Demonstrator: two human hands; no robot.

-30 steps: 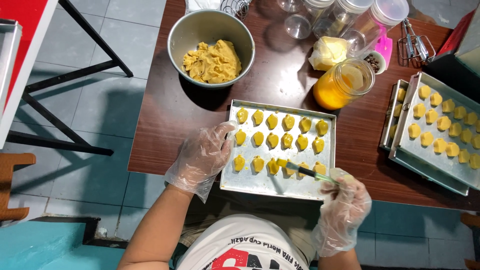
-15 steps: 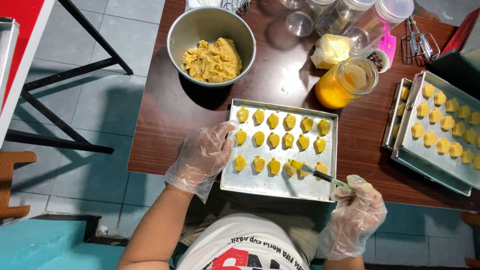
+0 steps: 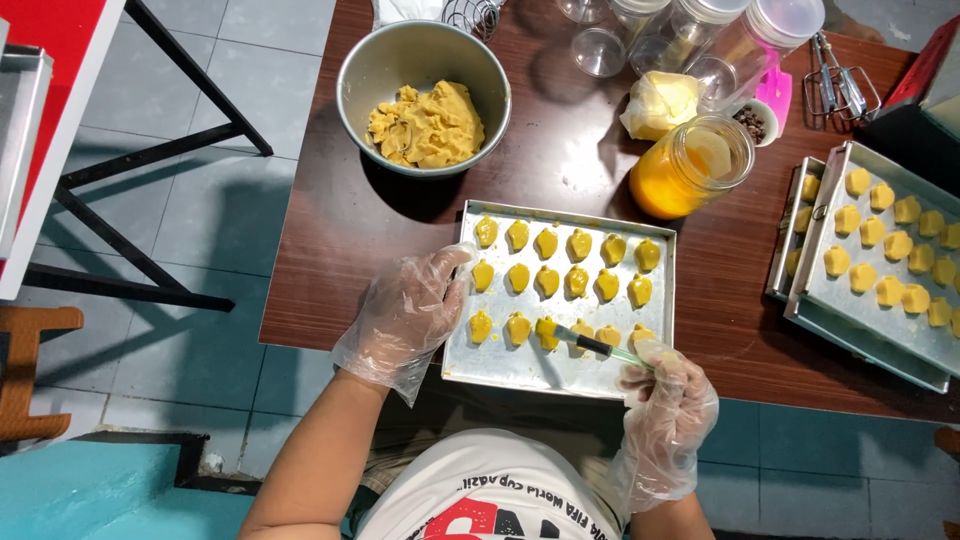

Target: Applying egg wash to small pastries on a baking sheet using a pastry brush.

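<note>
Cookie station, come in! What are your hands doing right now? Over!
Left hand steadies the tray edge. Right hand holds a brush, tip on a front-row cookie. Glaze jar behind tray; nothing in the way.

I see a home baking corner: a brown wooden table [image 3: 330, 250] on grey floor tiles [image 3: 215, 230], carrying a metal bowl of dough [image 3: 424, 97], cookie-filled trays [image 3: 560, 365] and mixer beaters [image 3: 838, 82] at its far edge
</note>
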